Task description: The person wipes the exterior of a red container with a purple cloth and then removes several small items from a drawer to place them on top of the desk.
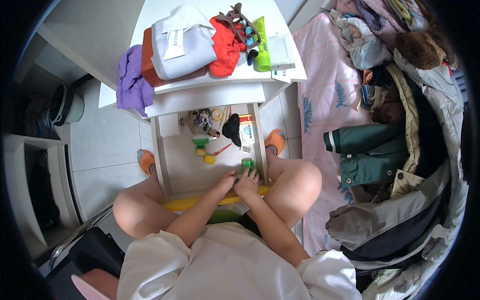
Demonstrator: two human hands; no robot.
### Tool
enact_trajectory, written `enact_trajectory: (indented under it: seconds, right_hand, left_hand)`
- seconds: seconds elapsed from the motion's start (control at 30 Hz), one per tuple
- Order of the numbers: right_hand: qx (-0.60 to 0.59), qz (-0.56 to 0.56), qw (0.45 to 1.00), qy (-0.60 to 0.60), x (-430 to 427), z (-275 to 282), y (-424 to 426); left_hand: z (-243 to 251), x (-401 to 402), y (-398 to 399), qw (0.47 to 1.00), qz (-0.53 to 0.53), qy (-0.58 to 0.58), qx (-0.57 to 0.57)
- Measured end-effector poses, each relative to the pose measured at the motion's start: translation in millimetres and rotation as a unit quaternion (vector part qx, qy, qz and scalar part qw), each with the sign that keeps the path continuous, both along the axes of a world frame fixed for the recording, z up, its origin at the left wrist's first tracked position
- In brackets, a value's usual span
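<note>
An open drawer lies between the person's knees. My right hand is at its front right corner, fingertips at a small green item; whether it grips that item is unclear. My left hand is just beside it, its fingers partly hidden. Farther in lie a green and white bottle, a small yellow block, a red stick-like item, a black cloth-like item, a red and white box, a roll of tape and a small doll-like figure.
Above the drawer, the white tabletop holds a purple cloth, a grey cloth, a red cloth, a brown hair claw and a green tube. Clothes, including a green garment, cover a bed at right.
</note>
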State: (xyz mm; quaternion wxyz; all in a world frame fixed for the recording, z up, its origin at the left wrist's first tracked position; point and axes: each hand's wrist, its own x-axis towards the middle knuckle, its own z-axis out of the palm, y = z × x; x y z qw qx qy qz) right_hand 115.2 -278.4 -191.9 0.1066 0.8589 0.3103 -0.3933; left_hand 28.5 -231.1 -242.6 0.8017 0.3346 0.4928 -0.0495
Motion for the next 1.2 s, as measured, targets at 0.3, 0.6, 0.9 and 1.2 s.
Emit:
enact_trajectory:
  seconds: [0.3, 0.6, 0.9, 1.2]
  right_hand:
    - [0.155, -0.026, 0.985, 0.068, -4.9, -16.1, 3.0]
    - [0.246, -0.195, 0.937, 0.155, -14.7, -37.5, 10.1]
    - [0.21, -0.236, 0.919, 0.238, -16.8, -14.3, 18.1]
    - [0.333, -0.2, 0.886, 0.254, -27.5, 12.7, -3.6]
  left_hand:
    - [-39.1, -14.4, -0.6, 0.969, 0.129, 0.121, 0.174]
    - [-29.7, -30.2, 9.7, 0.971, 0.223, 0.09, -0.006]
    - [1.4, -38.7, 15.2, 0.97, 0.228, 0.079, 0.01]
    - [57.2, -45.2, 9.1, 0.943, 0.215, 0.055, 0.247]
